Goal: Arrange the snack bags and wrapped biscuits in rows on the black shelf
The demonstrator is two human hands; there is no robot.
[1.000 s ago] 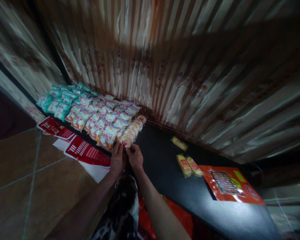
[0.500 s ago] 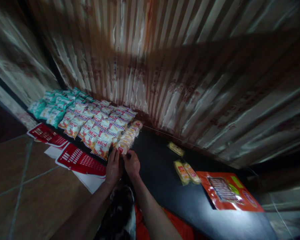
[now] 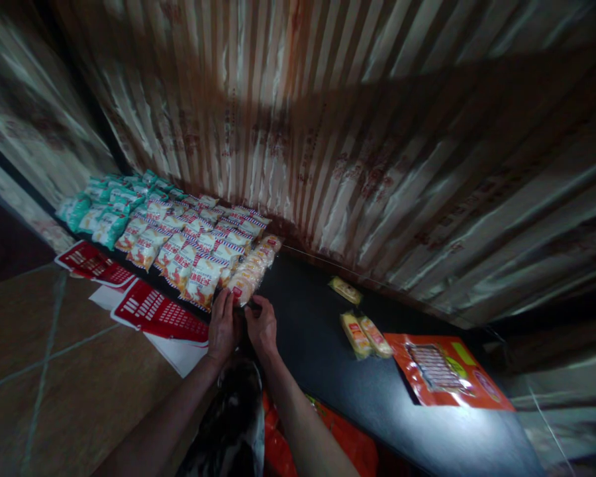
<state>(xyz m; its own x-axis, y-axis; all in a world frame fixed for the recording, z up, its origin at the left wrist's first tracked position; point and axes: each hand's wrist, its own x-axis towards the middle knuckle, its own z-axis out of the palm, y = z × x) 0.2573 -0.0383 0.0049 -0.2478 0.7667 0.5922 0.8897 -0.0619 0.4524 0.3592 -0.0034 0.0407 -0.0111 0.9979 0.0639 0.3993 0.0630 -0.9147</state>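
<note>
A row of small clear-wrapped round crackers (image 3: pixel 252 268) lies along the right side of white snack bags (image 3: pixel 201 278) with red lettering and striped edges. At the near end of that row, my left hand (image 3: pixel 223 328) is closed at the left edge of the nearest cracker, fingertips touching its wrapper. My right hand (image 3: pixel 262 326) has its thumb and fingers pinched together at the lower right corner of the same wrapper. What lies between the fingertips is small and dim.
Green bags (image 3: pixel 112 205) fill the far left. On the black tabletop (image 3: pixel 302 318) are several yellow-wrapped snacks (image 3: pixel 355 334) and a large orange package (image 3: pixel 447 371). Red printed sheets (image 3: pixel 159 311) hang at the near edge. A pleated curtain (image 3: pixel 278 132) rises behind. An orange-red bag (image 3: pixel 328 437) sits below.
The view has shifted slightly. My hands stay at the near end of the cracker row, drawn a little toward me, so more of the nearest cracker shows.
</note>
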